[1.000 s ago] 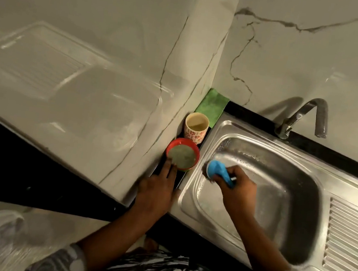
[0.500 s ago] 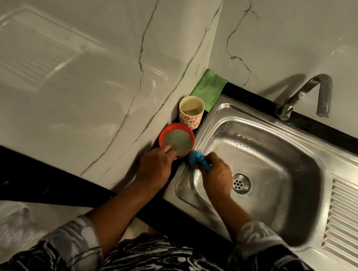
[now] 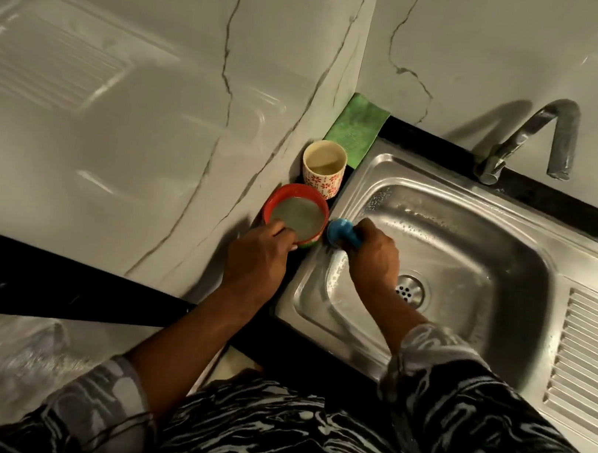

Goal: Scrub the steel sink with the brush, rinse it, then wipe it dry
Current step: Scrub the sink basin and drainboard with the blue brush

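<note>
Brush (image 3: 342, 232) wrapped in right hand (image 3: 376, 257) fingers, against sink (image 3: 497, 263) rim; left hand (image 3: 257, 259) fingers seemingly grip red bowl (image 3: 272, 202).

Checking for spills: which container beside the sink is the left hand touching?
The red bowl, nearer the person; the left hand touches its rim. The floral cup behind stands untouched.

The steel sink (image 3: 479, 253) is lying wet, droplets beading on its basin walls, round drain (image 3: 410, 290) showing at the bottom; the blue brush (image 3: 341, 232) is pressing against the basin's left wall near the rim, the right hand (image 3: 376, 255) gripping it.
</note>
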